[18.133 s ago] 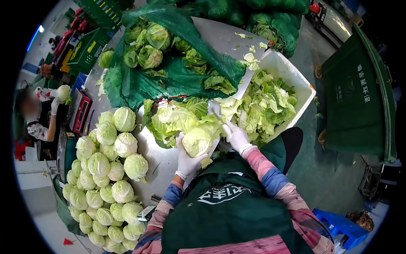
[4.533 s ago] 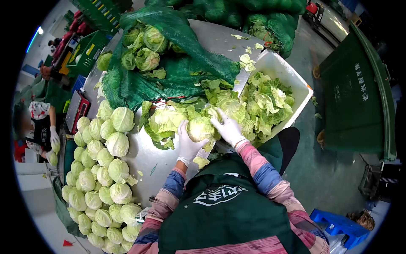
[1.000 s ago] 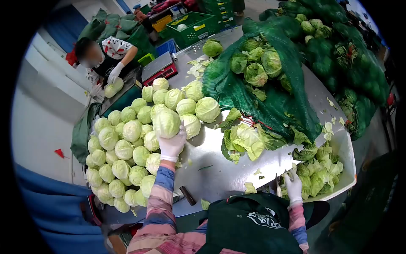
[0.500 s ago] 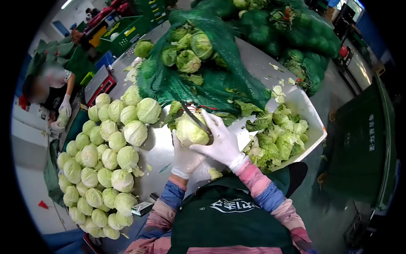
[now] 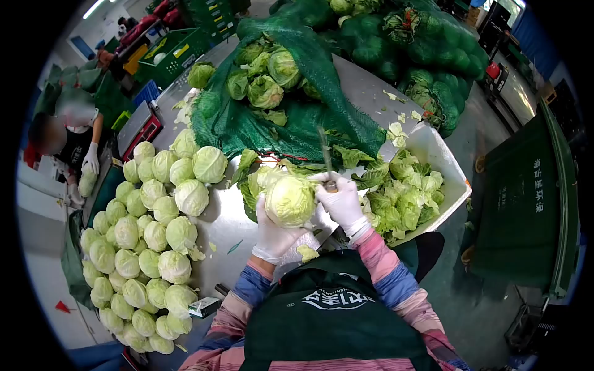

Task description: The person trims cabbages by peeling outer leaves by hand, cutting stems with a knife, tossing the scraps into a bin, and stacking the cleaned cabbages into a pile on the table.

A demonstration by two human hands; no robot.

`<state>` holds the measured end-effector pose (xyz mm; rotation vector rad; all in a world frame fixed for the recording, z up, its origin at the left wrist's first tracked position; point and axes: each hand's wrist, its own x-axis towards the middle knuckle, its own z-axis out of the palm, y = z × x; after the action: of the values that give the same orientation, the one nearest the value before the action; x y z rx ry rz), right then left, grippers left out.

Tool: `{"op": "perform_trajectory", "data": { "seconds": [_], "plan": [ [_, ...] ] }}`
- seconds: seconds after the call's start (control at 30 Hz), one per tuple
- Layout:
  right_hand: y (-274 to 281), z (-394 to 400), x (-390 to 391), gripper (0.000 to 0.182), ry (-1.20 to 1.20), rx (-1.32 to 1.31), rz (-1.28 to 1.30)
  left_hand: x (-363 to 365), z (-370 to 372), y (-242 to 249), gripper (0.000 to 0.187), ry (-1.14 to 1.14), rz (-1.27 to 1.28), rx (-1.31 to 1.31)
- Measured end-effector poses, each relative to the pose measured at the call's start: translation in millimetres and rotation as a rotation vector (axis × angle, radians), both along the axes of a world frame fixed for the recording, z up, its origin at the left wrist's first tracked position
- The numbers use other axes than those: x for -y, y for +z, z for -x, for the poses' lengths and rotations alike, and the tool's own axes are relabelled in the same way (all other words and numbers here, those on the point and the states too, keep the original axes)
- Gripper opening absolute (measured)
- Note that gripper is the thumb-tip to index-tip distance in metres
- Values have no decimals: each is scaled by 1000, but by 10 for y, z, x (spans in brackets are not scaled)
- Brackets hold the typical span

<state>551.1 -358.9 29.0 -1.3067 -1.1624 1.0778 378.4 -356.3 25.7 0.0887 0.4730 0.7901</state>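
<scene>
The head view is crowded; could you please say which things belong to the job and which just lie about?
Job, apparently:
cabbage in left hand;
knife in right hand;
cabbage pile;
mesh bag;
white box.

Lying about, apparently:
small carton;
thin strip.

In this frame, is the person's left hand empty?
No, the gloved left hand is holding a pale green cabbage head above the metal table.

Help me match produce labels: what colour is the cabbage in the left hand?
The cabbage is pale yellowish green, as the head view, the only one, shows.
</scene>
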Motion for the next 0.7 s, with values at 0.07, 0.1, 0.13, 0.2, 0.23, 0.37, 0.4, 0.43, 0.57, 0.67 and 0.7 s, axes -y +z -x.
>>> {"op": "perform_trajectory", "data": {
  "seconds": [0.07, 0.1, 0.13, 0.2, 0.23, 0.37, 0.4, 0.43, 0.57, 0.67, 0.7],
  "plan": [
    [26, 52, 4, 20, -67, -467, 141, -3, 13, -108, 75, -57, 1, 84],
    [76, 40, 46, 15, -65, -656, 254, 13, 14, -133, 77, -61, 44, 116],
    [-32, -54, 72, 10, 28, -953, 281, 29, 11, -147, 78, -64, 88, 148],
    [-58, -171, 124, 5, 122, -1341, 233, 8, 90, -294, 80, -95, 148, 271],
    [71, -182, 149, 7, 122, -1431, 155, -15, 129, -402, 81, -130, 203, 395],
    [212, -514, 190, 8, -55, -1195, 109, -151, 373, -444, 76, -24, 136, 313],
    [198, -565, 203, 23, -373, -869, 241, -202, 503, -424, 74, 17, 105, 293],
    [17, -754, 167, 22, -129, -734, 151, -248, 632, -405, 73, 59, 74, 272],
    [-777, -998, 239, 47, -281, -42, 403, -419, 1476, -374, 71, 354, -30, 167],
    [-917, -704, 240, 45, -133, 192, 376, -477, 1791, -230, 70, 460, -60, 196],
    [-966, -523, 185, 43, -60, 244, 311, -446, 1771, -135, 69, 484, -78, 128]
  ]
}}
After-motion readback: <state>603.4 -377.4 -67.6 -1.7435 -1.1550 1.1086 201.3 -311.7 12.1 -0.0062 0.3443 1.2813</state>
